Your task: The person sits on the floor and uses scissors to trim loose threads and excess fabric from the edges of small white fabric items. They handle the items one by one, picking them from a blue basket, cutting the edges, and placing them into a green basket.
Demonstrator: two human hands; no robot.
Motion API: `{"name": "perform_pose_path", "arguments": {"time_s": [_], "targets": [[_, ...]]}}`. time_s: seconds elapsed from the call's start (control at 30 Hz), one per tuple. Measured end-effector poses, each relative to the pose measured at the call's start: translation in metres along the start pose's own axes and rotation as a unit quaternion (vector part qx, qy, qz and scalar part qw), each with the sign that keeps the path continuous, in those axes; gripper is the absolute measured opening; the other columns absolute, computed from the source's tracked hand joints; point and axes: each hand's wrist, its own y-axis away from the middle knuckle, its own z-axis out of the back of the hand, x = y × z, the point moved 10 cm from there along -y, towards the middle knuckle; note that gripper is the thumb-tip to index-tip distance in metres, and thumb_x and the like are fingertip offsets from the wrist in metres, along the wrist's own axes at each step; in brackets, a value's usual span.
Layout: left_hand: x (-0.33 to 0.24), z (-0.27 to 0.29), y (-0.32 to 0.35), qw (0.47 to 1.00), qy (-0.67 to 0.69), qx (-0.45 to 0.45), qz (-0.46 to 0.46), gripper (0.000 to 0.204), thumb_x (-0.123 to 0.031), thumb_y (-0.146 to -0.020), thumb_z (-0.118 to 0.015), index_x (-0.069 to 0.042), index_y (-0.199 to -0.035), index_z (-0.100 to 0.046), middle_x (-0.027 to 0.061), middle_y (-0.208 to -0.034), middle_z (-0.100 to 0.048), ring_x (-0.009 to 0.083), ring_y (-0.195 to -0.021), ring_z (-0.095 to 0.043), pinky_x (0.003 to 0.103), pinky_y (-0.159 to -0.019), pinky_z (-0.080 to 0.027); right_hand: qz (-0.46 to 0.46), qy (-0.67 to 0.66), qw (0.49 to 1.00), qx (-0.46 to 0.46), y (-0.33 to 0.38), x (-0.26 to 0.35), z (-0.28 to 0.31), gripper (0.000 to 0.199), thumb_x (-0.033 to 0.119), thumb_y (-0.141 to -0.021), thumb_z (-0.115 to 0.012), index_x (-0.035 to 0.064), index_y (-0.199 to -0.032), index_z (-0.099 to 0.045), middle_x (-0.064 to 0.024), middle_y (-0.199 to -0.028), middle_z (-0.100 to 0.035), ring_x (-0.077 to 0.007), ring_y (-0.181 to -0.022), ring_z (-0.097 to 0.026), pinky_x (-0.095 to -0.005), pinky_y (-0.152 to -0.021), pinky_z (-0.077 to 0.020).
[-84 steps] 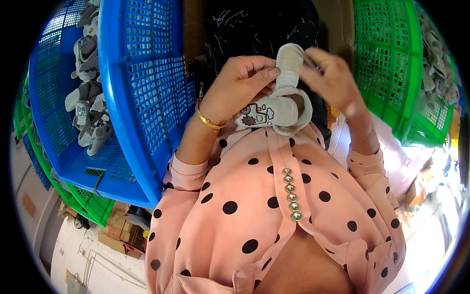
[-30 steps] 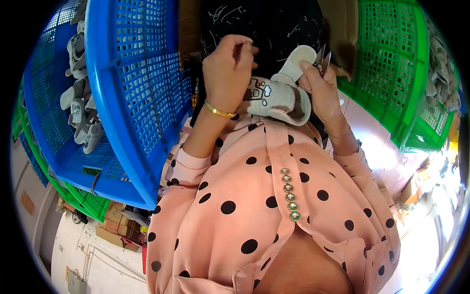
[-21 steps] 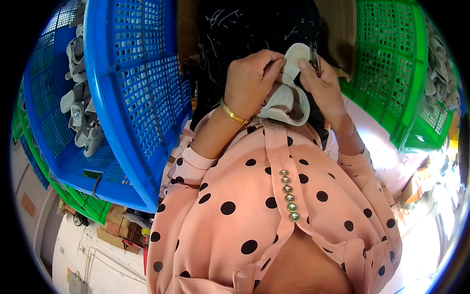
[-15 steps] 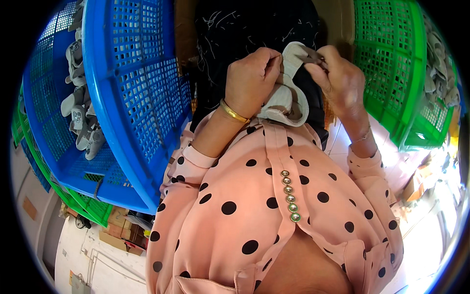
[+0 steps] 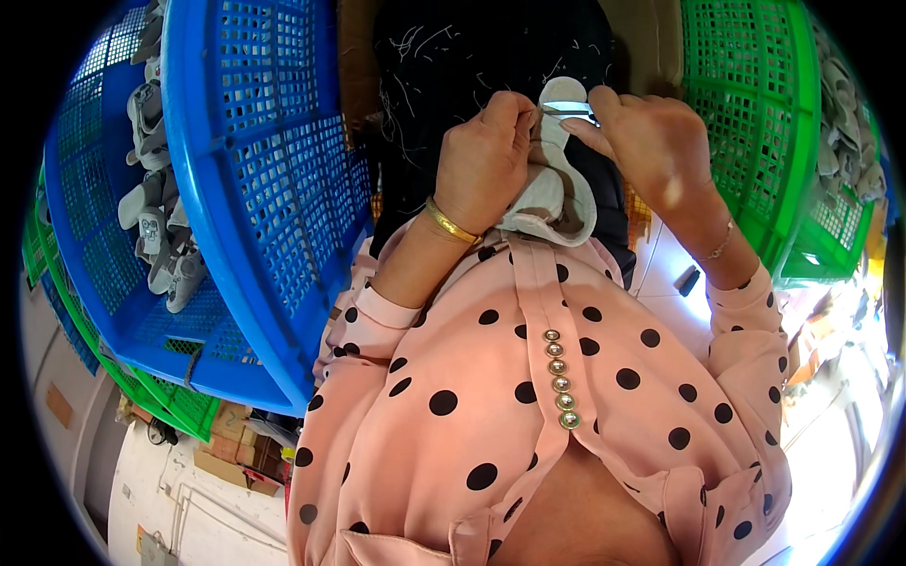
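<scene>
A pale grey fabric shoe upper [image 5: 578,203] lies in my lap, its narrow part and rounded end pointing away from me. My left hand [image 5: 486,156] is closed at its left side, thumb and forefinger pinched together by the edge; a thread between them would be too fine to make out. In my right hand [image 5: 656,141] is a small pair of thread snips [image 5: 569,109], their shiny blades pointing left across the far part of the upper, toward my left fingertips. Most of the snips' handle is hidden by my right fingers.
To the left stands a blue plastic basket [image 5: 193,189] with several grey shoes [image 5: 151,226] in it. A green basket [image 5: 750,141] at the right holds more grey pieces [image 5: 840,127]. Loose white thread ends [image 5: 415,42] cling to the black cloth ahead. A small dark object [image 5: 687,280] lies on the floor.
My right hand has turned, its wrist swinging outward, and the snips' blades now lie level and catch the light. My left hand stays nearly where it was.
</scene>
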Motion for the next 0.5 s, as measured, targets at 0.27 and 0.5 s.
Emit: {"name": "perform_pose_path", "arguments": {"time_s": [0.27,0.5], "targets": [[0.018,-0.004,0.003,0.992,0.091,0.032,0.085,0.009,-0.008,-0.095,-0.059,-0.002,-0.101,-0.059,0.0101,-0.087,-0.072,0.0212,-0.075,-0.072,0.029,-0.063,-0.057,-0.003,0.002,1.0,0.008,-0.001,-0.007,-0.015,0.04,0.042,-0.086,-0.065,0.0105,-0.066,-0.053,-0.0083,-0.051,-0.053,-0.0265,-0.05,-0.059,-0.0343,-0.043,-0.0433],[0.026,0.008,0.005,0.989,0.129,0.0,0.076,0.023,-0.008,-0.09,-0.063,-0.001,-0.111,-0.06,0.0139,-0.096,-0.071,0.0232,-0.073,-0.071,0.029,-0.064,-0.055,-0.02,-0.062,0.998,-0.004,0.009,-0.007,-0.005,0.039,0.042,-0.085,-0.066,0.0105,-0.067,-0.052,-0.0073,-0.053,-0.053,-0.027,-0.05,-0.057,-0.0351,-0.043,-0.0423]]}}
